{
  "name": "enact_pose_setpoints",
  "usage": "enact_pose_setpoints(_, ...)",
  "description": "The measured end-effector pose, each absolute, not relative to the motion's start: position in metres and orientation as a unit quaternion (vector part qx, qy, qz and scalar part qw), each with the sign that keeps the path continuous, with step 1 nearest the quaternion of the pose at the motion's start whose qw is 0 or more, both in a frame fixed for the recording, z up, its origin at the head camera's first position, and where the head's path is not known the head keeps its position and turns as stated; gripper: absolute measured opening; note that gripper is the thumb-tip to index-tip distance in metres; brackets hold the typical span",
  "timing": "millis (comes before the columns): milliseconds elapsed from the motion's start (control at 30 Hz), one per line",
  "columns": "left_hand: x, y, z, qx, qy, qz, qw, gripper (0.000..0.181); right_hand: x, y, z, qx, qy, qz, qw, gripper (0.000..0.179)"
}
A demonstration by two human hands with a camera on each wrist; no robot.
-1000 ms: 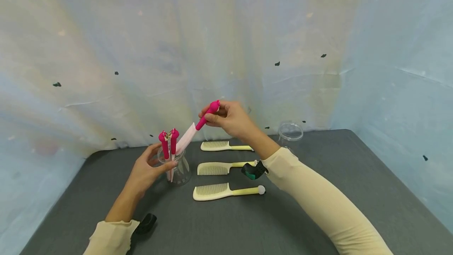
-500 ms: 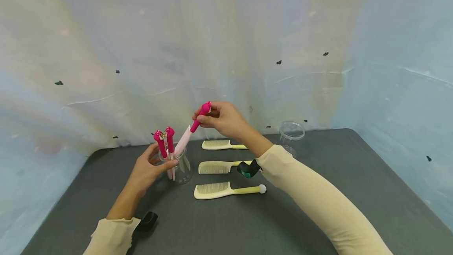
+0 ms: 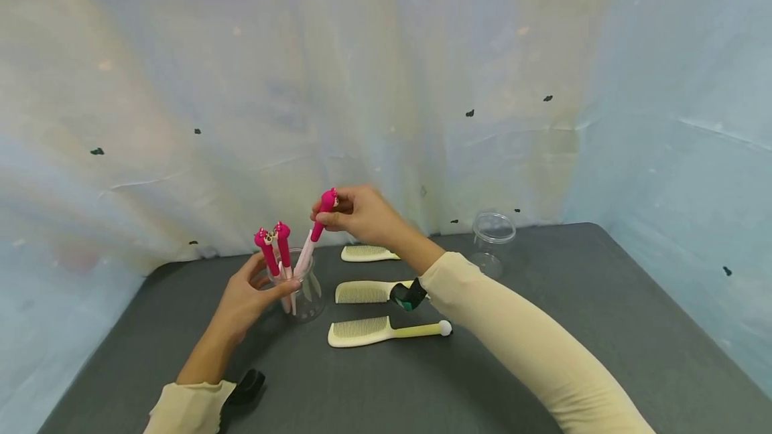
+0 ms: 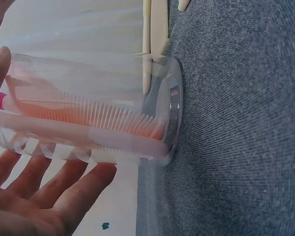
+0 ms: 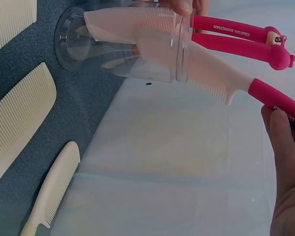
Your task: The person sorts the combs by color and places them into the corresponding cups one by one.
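My left hand (image 3: 244, 297) grips a clear plastic jar (image 3: 310, 303) near its rim, thumb on one side and fingers on the other in the left wrist view. Two pink combs with magenta handles (image 3: 282, 250) stand in it, teeth end down. By its magenta handle my right hand (image 3: 362, 216) pinches a third pink comb (image 5: 211, 76), tilted through the jar's mouth. In the right wrist view part of this comb's toothed end is inside the jar, the rest outside.
Three cream combs with yellow handles lie in a column right of the jar: a near comb (image 3: 362, 331), a middle comb (image 3: 364, 292) and a far comb (image 3: 368, 253), partly behind the right arm. A second clear jar (image 3: 493, 243) stands at the back right, before the curtain (image 3: 386, 86).
My right hand has moved left and down, and the pinched comb has gone deeper into the jar. The left hand keeps its grip; the two standing combs lean further left.
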State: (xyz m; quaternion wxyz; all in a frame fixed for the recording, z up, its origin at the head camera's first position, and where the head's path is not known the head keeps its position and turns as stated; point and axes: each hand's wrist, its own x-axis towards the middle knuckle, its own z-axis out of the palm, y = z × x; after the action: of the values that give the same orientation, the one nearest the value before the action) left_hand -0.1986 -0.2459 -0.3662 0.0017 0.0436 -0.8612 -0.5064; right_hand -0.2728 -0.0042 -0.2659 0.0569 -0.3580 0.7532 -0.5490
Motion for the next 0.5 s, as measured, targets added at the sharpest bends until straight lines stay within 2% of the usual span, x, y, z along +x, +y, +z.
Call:
enact_pose_setpoints(333,-0.197,-0.25,-0.368,0.042,-0.866,-0.497,0.009,0.099,-0.272,-0.023,-0.273,-0.35,0.76,-0.538,0.1,0.022)
enact_pose_setpoints(500,-0.2,-0.249,-0.364,0.029,-0.864,-0.503,0.019,0.096,-0.271,-0.026,-0.275,-0.347,0.772,-0.525,0.089,0.022)
